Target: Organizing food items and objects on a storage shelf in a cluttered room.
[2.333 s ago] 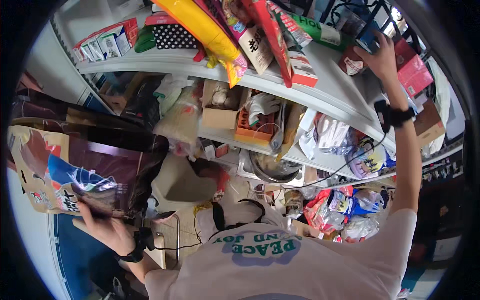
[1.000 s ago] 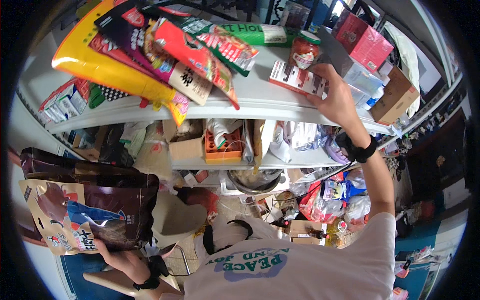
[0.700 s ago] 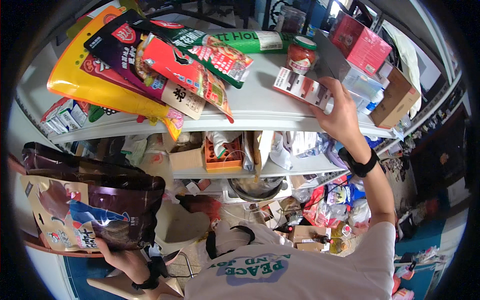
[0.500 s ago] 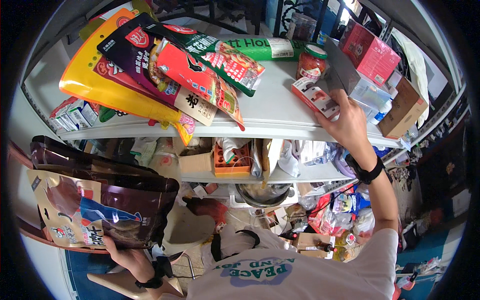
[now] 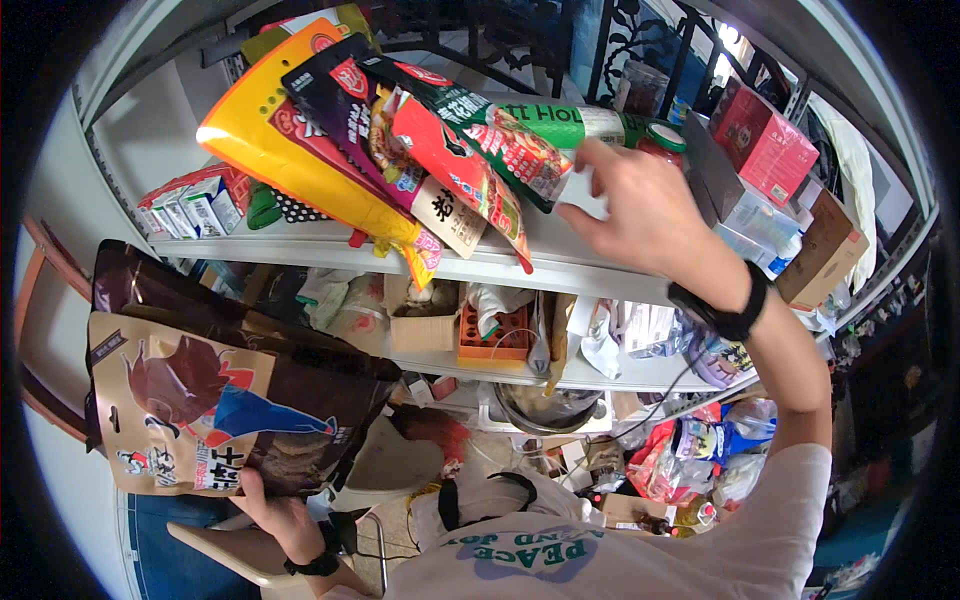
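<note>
My left hand (image 5: 278,512) grips the lower edge of large snack pouches: a tan and brown pouch (image 5: 170,405) in front, with a dark brown one behind it. Above the top shelf (image 5: 490,263), my right hand (image 5: 645,210) is open, fingers apart, with nothing seen in it. Its fingertips are just right of a green seasoning pouch (image 5: 525,160). This lies fanned out with a red pouch (image 5: 440,150), a dark purple pouch (image 5: 325,95) and a yellow pouch (image 5: 260,140). A jar with a green lid (image 5: 665,137) is partly covered by the hand.
Behind the pouches lies a green roll-shaped package (image 5: 550,122). At the shelf's right stand a pink box (image 5: 765,145) and a brown carton (image 5: 825,250); small cartons (image 5: 205,205) sit at the left. A lower shelf holds an orange box (image 5: 495,335). Bags and bottles crowd the floor.
My right hand has left the small red and white box and moved left toward the seasoning pouches. That box is now out of sight behind the hand. My left hand keeps its hold.
</note>
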Motion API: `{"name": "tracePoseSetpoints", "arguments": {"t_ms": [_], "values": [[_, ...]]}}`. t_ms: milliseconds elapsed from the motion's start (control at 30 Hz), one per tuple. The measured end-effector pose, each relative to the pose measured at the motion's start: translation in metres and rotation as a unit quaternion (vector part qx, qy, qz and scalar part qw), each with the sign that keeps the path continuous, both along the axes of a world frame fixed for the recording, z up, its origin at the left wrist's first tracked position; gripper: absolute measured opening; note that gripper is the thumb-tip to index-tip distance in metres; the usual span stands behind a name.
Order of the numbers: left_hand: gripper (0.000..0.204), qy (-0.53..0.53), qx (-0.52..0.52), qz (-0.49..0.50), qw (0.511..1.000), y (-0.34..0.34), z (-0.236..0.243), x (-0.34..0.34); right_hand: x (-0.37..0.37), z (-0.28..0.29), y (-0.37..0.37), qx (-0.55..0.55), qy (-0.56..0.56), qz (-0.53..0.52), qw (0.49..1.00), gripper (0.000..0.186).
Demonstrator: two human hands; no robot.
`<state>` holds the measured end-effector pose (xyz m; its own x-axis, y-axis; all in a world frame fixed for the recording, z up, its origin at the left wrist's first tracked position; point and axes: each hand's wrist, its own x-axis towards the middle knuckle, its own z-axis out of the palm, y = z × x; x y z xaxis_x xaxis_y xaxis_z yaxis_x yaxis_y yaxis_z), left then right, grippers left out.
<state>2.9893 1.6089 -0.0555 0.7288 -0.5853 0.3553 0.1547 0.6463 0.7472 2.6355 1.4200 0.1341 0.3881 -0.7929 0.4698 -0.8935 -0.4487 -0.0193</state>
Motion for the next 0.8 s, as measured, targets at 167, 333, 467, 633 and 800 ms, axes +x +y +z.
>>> {"name": "tracePoseSetpoints", "arguments": {"t_ms": [167, 333, 467, 633, 800], "values": [[0.062, 0.019, 0.012, -0.007, 1.000, 0.000, 0.000, -0.008, 0.041, -0.004, -0.052, -0.079, 0.137, 0.032, 0.987, 0.045], [0.062, 0.002, 0.009, 0.018, 1.000, 0.014, -0.002, -0.011, 0.049, 0.003, -0.064, 0.017, 0.179, 0.042, 0.983, 0.027], [0.062, 0.016, 0.015, 0.027, 0.999, 0.017, 0.001, -0.012, 0.032, -0.014, -0.077, -0.030, 0.141, 0.057, 0.988, 0.023], [0.059, 0.020, 0.034, 0.026, 0.999, 0.018, 0.000, -0.007, 0.003, -0.006, -0.073, -0.001, 0.010, 0.036, 0.999, 0.020], [0.059, 0.000, 0.017, 0.015, 1.000, 0.014, 0.002, -0.007, -0.031, 0.001, -0.058, 0.102, -0.132, 0.005, 0.986, 0.020]]}}
